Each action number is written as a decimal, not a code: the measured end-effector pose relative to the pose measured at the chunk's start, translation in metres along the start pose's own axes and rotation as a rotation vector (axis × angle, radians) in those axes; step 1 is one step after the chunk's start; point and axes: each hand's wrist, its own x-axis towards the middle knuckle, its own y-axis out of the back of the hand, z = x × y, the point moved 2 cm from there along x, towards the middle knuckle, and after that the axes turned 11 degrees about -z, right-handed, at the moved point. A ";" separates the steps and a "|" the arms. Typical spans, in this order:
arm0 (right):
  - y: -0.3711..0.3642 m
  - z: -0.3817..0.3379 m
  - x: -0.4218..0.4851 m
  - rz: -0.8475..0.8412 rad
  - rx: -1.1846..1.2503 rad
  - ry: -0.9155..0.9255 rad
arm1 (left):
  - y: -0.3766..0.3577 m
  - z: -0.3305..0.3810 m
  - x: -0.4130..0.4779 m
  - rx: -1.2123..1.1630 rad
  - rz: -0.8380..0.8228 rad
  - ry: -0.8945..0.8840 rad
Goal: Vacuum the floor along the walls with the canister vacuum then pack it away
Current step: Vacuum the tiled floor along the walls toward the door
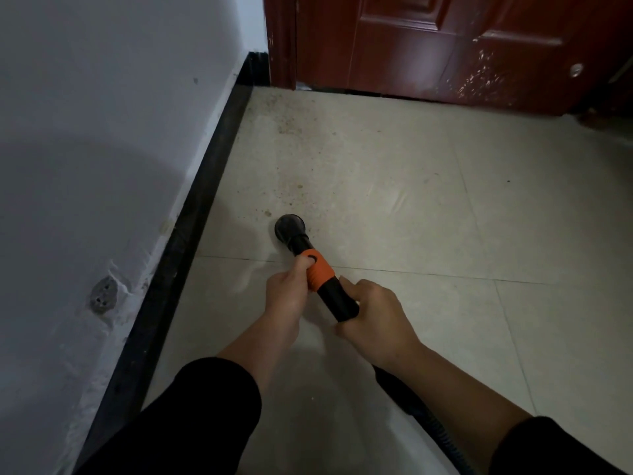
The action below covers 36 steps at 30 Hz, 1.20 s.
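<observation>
Gripping the wand [329, 286], both hands are closed around it: left hand [287, 293] on the orange collar [318, 270], right hand [376, 320] further back on the black tube. Round nozzle [290, 228] sits on the tiled floor [428, 217], near the black skirting [191, 234]. Dirt specks [291, 193] lie ahead, towards the red door [445, 46]. Hose [411, 399] trails under the right forearm.

Dim, soft indoor light. A broad rounded shadow darkens the white wall [85, 186] at 9 o'clock; the tiled floor [411, 207] is brightest mid-frame. Edges bow from wide-angle distortion; detail is slightly soft.
</observation>
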 end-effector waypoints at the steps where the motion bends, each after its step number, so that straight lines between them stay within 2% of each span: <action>1: 0.002 0.002 -0.002 0.002 -0.004 -0.002 | -0.003 0.000 0.000 0.005 -0.008 -0.001; 36: 0.063 0.062 -0.030 0.172 0.160 -0.261 | -0.115 0.004 -0.006 0.149 -0.178 0.021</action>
